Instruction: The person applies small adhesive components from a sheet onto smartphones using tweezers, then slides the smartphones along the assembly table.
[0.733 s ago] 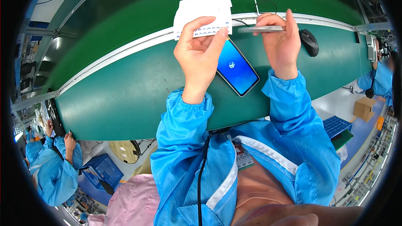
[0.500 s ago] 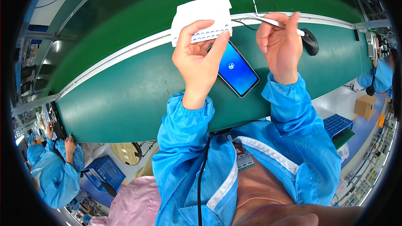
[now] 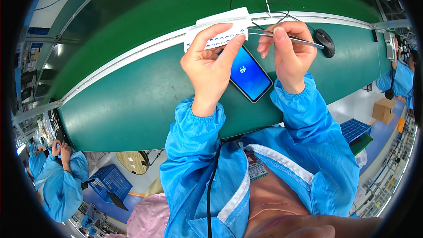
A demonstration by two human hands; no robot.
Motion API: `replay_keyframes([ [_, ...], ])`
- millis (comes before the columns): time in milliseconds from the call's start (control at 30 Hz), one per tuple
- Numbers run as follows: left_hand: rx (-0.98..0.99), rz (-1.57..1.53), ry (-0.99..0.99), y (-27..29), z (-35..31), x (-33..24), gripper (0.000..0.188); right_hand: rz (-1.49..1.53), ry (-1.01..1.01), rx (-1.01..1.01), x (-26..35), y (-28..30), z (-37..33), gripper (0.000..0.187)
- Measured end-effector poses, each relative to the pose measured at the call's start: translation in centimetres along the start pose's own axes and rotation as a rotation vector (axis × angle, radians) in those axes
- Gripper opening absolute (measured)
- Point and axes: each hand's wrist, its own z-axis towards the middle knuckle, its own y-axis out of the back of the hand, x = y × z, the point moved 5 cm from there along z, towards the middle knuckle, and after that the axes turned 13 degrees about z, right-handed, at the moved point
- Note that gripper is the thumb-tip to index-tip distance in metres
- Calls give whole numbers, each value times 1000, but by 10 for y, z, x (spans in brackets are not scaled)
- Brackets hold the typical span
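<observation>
My left hand (image 3: pixel 207 57) pinches a white sheet (image 3: pixel 219 39) that carries rows of small blue round marks, its thumb on the lower right edge. The upper part of the sheet is folded over or layered. In my right hand (image 3: pixel 291 48) is a pair of metal tweezers (image 3: pixel 304 42), held between thumb and fingers. Their tips point left and reach the sheet's right edge; whether they touch it I cannot tell. Below and between my hands a phone (image 3: pixel 250 76) with a lit blue screen lies on the green table mat (image 3: pixel 132 101), its upper end partly hidden by my left hand.
A black mouse (image 3: pixel 325 43) lies right of my right hand, with cables (image 3: pixel 266 0) behind it. A white rail (image 3: pixel 110 68) crosses the table's far side. Blue crates (image 3: pixel 112 183) stand on the floor at left and right. A co-worker (image 3: pixel 59 185) in blue sits at the left.
The sheet has tilted, so its upper part looks shorter. My right hand has turned, bringing the tweezers lower and nearly level, with their tips by the sheet's right edge.
</observation>
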Motion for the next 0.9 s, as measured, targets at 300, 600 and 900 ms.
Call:
replay_keyframes([
  [300, -22, -17, -28, 1, 0, -1, 31, -14, 9, 1, -2, 1, -1, 12],
  [600, -26, -17, -52, 1, 1, -3, 32, -15, -21, 5, -3, 1, -1, 11],
  [900, -24, -15, -29, 1, 1, -2, 32, -2, 18, -22, -2, 1, -1, 13],
])
